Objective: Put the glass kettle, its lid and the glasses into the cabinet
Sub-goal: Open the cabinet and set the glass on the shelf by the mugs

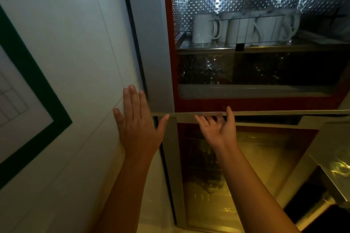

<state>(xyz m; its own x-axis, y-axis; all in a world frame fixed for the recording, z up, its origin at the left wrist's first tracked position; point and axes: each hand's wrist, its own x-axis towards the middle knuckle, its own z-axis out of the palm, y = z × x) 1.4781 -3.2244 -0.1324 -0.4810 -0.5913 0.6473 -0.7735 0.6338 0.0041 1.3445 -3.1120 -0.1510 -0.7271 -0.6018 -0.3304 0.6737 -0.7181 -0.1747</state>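
Bracing the straight-fingered left hand [137, 128] on the glossy white wall [75, 53], the person hooks the right hand's [216, 128] curled fingers round the grey-framed glass cabinet door [274, 112], likely to open it.

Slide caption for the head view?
Left hand flat on the white wall, right hand gripping the lower door by its top edge; white mugs shelved in the cabinet above.

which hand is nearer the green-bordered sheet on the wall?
Left. The left hand lies flat on the white wall just right of the sheet; the right hand is farther right, at the cabinet door edge.
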